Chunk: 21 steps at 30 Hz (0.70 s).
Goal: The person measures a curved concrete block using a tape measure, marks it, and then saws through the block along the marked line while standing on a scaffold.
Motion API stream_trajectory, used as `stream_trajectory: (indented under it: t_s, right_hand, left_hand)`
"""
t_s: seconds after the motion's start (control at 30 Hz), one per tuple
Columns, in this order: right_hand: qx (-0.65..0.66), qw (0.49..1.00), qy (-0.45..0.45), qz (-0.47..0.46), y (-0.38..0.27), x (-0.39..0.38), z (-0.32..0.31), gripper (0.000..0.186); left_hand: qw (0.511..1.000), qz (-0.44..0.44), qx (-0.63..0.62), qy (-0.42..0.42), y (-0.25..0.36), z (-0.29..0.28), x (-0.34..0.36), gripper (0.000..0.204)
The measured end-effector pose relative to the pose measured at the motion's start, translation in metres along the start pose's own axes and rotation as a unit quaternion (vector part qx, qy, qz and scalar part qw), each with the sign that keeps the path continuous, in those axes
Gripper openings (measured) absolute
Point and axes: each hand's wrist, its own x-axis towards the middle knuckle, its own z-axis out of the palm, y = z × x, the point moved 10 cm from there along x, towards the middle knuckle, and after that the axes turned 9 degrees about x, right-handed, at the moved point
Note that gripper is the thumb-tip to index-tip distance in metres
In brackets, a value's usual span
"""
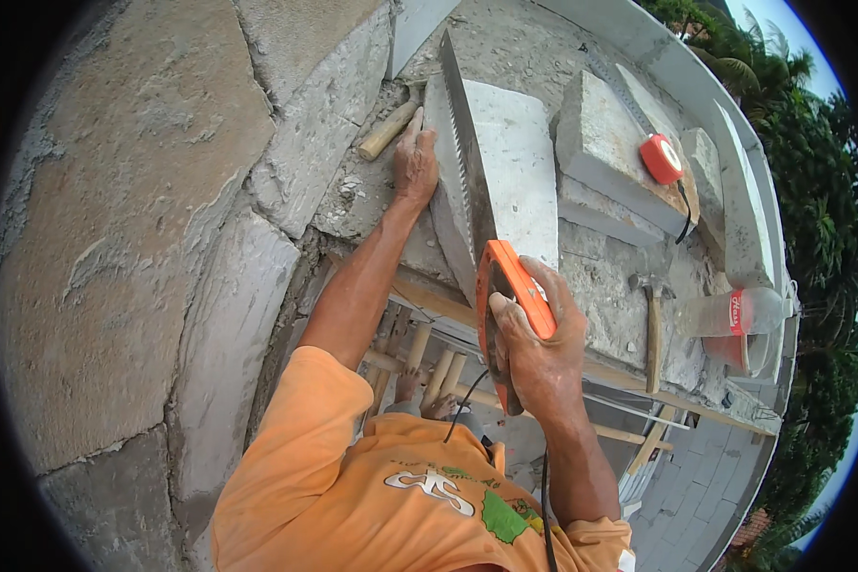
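Observation:
My right hand (543, 334) is wrapped round the orange handle of a handsaw (469, 162). Its long toothed blade points away from me, over the left part of a pale lightweight concrete block (513, 167). How deep the teeth sit in the block cannot be made out. Against the block's left side rests my left hand (416, 164), with at least one finger stretched forward; its other fingers are partly hidden. Just left of those fingertips lies a short wooden handle (388, 131), its far end near the block.
Right of the block are stacked concrete pieces (605, 143) bearing a red tape measure (661, 158), partly pulled out. Nearer lie a hammer (654, 334), a clear plastic bottle (734, 313) and a reddish cup (729, 353). Bamboo poles (439, 377) show below the wooden edge. Rough masonry (133, 219) rises at left.

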Motion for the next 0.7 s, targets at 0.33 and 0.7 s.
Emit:
stream_trajectory:
  t_s: [0.33, 0.7]
  right_hand:
    - [0.029, 0.998, 0.004, 0.055, 0.011, -0.020, -0.004, 0.040]
    - [0.004, 0.997, 0.003, 0.079, 0.023, -0.023, -0.007, 0.045]
  left_hand:
    - [1.000, 0.006, 0.014, 0.010, -0.004, 0.000, 0.001, 0.057]
    - [1.000, 0.000, 0.025, 0.014, -0.008, -0.003, 0.002, 0.058]
